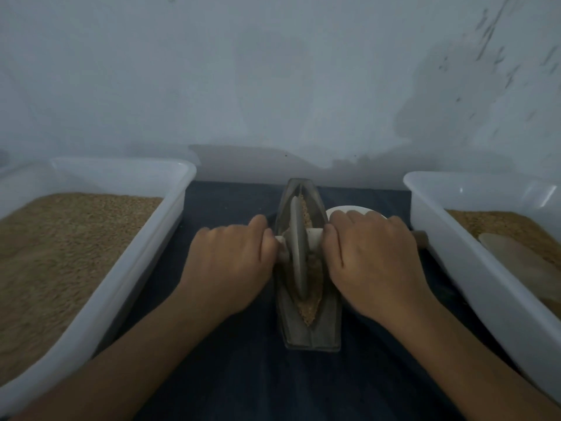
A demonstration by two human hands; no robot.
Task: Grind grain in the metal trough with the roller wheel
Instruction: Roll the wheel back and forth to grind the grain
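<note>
A narrow boat-shaped metal trough (329,329) lies lengthwise on the dark cloth in the middle. Brown grain (309,311) fills its groove. A grey roller wheel (298,250) stands upright in the groove near the trough's middle, on a pale axle (315,233) that runs left to right. My left hand (227,262) grips the axle's left end. My right hand (370,256) grips the right end; the axle's tip (420,238) pokes out past it. Both sets of fingers curl over the axle and hide most of it.
A white plastic tub (127,268) full of grain stands at the left. Another white tub (455,238) at the right holds grain and a pale scoop (522,262). A white bowl (349,209) sits behind my right hand. A pale wall rises close behind.
</note>
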